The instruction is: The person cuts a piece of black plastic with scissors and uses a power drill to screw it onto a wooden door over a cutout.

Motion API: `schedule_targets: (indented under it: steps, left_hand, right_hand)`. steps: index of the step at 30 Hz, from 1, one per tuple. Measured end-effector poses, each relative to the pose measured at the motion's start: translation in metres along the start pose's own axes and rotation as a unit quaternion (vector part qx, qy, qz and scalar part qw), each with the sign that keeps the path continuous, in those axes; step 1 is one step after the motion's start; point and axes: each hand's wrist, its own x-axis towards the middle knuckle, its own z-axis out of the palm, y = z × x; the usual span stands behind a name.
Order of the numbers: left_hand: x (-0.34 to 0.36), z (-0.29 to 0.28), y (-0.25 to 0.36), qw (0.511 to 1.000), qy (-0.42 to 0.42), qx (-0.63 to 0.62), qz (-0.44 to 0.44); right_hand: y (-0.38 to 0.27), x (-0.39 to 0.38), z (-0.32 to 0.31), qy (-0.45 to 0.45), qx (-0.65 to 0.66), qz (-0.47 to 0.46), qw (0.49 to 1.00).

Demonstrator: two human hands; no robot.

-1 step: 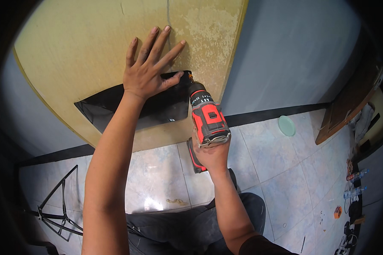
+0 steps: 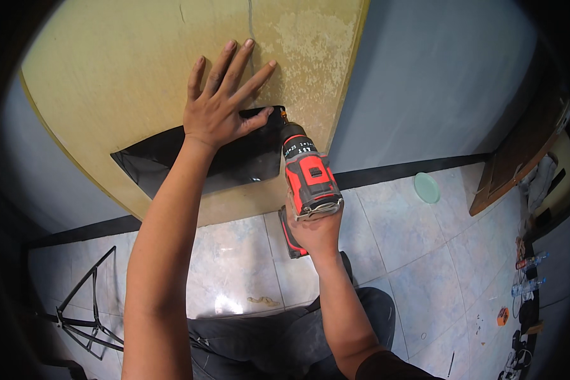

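Observation:
My left hand [image 2: 220,114] lies flat with fingers spread on a worn yellow door panel [image 2: 133,82]. Its thumb presses the upper edge of a glossy black sheet [image 2: 244,161] that lies against the lower part of the panel. Wrapped around the handle of a red and black cordless drill [image 2: 311,174] is my right hand [image 2: 320,234]. The drill points away from me, its bit [image 2: 284,116] at the upper right corner of the black sheet. Whether the tip has gone into the panel is too small to tell.
Pale tiles [image 2: 231,253] cover the floor. A light green plastic lid or plate [image 2: 427,188] lies to the right, near a brown wooden piece [image 2: 519,155]. A black metal frame [image 2: 85,320] stands at the left. Plastic bottles [image 2: 529,286] and cables sit at the far right.

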Motion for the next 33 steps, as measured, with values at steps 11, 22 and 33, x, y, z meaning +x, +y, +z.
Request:
schedule_targets:
  steps: [11, 22, 33]
  left_hand:
    - [-0.001, -0.001, -0.001, 1.000, -0.003, -0.004, 0.000]
    - [-0.005, 0.003, -0.001, 1.000, -0.007, 0.000, -0.001]
    - [0.000, 0.000, -0.001, 1.000, -0.008, 0.011, 0.006]
  right_hand:
    - [-0.007, 0.004, 0.002, -0.007, -0.036, -0.040, 0.998]
    - [-0.007, 0.003, 0.004, -0.005, -0.016, -0.007, 1.000]
    - [-0.010, 0.008, -0.002, -0.008, -0.042, -0.030, 0.999]
